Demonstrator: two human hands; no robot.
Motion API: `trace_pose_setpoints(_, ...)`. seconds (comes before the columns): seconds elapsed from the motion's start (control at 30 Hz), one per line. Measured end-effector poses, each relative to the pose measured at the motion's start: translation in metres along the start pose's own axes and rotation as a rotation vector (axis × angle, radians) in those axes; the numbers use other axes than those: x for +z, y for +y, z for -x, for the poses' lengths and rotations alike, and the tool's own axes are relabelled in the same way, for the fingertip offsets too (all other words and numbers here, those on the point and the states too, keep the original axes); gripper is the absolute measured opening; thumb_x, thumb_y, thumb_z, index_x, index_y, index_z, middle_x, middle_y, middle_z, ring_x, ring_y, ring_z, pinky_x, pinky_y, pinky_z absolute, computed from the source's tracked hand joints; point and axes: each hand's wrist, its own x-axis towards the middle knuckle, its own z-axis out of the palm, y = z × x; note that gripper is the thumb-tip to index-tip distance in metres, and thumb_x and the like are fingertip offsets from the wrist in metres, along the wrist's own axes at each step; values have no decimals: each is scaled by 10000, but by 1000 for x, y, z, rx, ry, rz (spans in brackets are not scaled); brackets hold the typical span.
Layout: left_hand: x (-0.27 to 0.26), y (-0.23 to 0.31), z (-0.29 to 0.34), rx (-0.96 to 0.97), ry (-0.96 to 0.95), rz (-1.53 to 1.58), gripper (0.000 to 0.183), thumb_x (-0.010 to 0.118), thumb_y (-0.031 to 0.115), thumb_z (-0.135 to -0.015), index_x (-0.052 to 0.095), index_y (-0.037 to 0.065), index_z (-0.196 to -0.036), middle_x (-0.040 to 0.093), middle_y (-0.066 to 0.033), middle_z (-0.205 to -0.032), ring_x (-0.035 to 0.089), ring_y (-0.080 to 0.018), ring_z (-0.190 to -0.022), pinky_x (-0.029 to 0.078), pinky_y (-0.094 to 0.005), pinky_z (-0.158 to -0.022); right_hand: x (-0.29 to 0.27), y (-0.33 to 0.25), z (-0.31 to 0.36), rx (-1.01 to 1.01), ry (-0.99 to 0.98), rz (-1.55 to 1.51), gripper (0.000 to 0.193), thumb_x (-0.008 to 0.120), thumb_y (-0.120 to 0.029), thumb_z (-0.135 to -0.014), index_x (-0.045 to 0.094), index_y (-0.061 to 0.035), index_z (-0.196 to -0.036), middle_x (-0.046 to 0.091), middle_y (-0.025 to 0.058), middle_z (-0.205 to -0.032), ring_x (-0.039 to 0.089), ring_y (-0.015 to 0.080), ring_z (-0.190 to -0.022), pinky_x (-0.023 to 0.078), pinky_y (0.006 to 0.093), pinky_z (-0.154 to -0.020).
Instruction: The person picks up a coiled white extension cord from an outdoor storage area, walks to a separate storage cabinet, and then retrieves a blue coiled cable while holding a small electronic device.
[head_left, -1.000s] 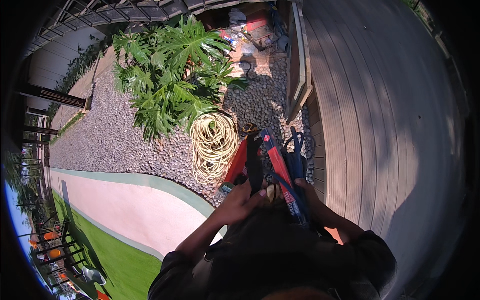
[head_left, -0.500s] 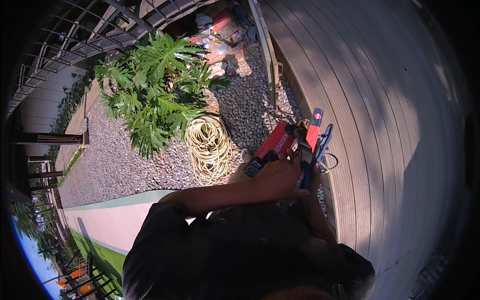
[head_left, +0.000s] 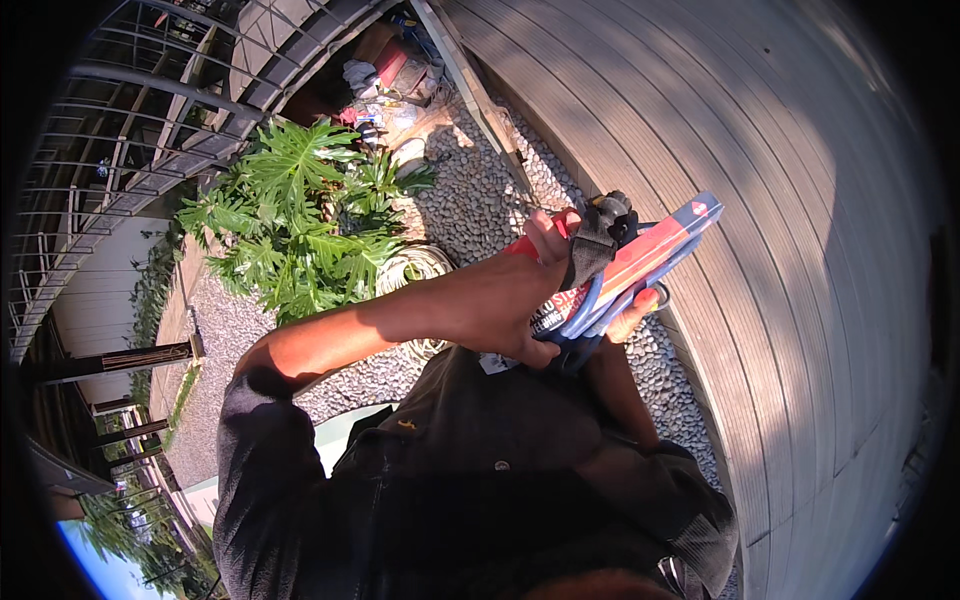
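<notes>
A long flat red-and-blue welding rod box (head_left: 640, 255) is held in front of me, tilted up toward the right. My left hand (head_left: 505, 300) lies across its left side, closed, the thumb at the near end. Beside those fingers a wide black strap (head_left: 592, 245) bears against the box. My right hand (head_left: 630, 315) grips from the other side and below, mostly hidden by the box. A dark bundle (head_left: 612, 212) shows at the far end of the strap. Under my left hand a bit of red casing (head_left: 522, 246) shows; its rest is hidden.
Wooden decking (head_left: 780, 330) runs along the right, edged above grey pebbles (head_left: 480, 200). A coiled pale hose (head_left: 415, 268) lies left of the hands, beside a large leafy plant (head_left: 300, 220). Mixed clutter (head_left: 395, 90) sits farther off by a wooden post (head_left: 475, 95).
The welding rod box has come up closer and shows more of its face. My left forearm has swung across and outward, its hand now higher. The view has turned somewhat.
</notes>
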Motion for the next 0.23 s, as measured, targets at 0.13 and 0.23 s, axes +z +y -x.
trace_pose_setpoints(0.13, -24, 19, 22, 71, 98, -41, 879, 830, 292, -765, 336, -188, -1312, 610, -268, -827, 661, -447, -780, 546, -441, -709, 28, -2, -26, -24, -157, -28, 1285, 701, -859, -671, 209, -104, -1587, 186, 215, -1660, 142, 442, -1551, 187, 619, -1232)
trace_pose_setpoints(0.23, -54, 51, 42, -16, 0, -63, 809, 821, 304, -766, 419, -89, -1347, 627, -295, -1097, 676, -403, -958, 546, -439, -806, 52, -9, -52, -42, -325, -54, 1324, 747, -845, -629, 205, -153, -1619, 55, 136, -1718, 107, 404, -1568, 206, 666, -1210)
